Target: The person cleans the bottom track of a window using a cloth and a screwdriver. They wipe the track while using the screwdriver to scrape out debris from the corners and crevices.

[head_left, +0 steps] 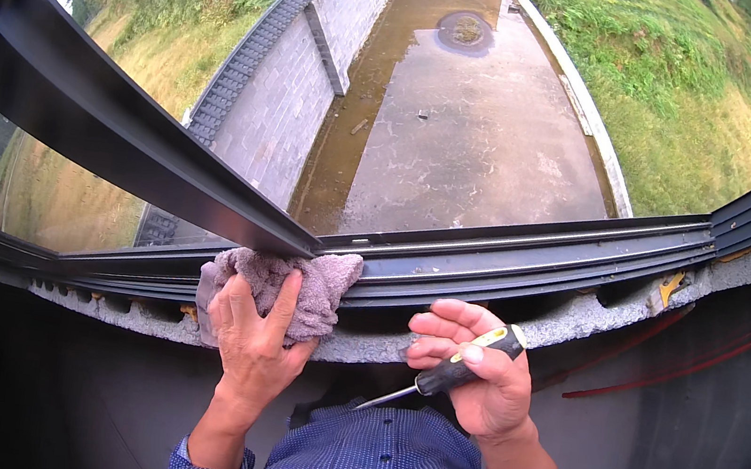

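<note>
A crumpled mauve cloth [319,287] lies over the track of a dark metal sliding-window frame [522,254], against the foot of the sash's upright edge [165,157]. My left hand [256,333] presses on it with fingers spread. To the right, my right hand [485,377] is turned partly palm up and holds a screwdriver [449,376] with a black and yellow handle between thumb and palm. Its metal shaft points down and left toward my shirt; the tip's shape is too small to tell. The right fingertips are near the sill's inner edge, with part of the palm hidden by the handle.
A rough, unfinished masonry edge [584,326] with hollows runs below the track, with a yellowish piece [669,289] stuck in it. Window glass [68,194] fills the left side. Beyond the opening, far below, lie a wet concrete yard [472,148] and a block wall [271,107].
</note>
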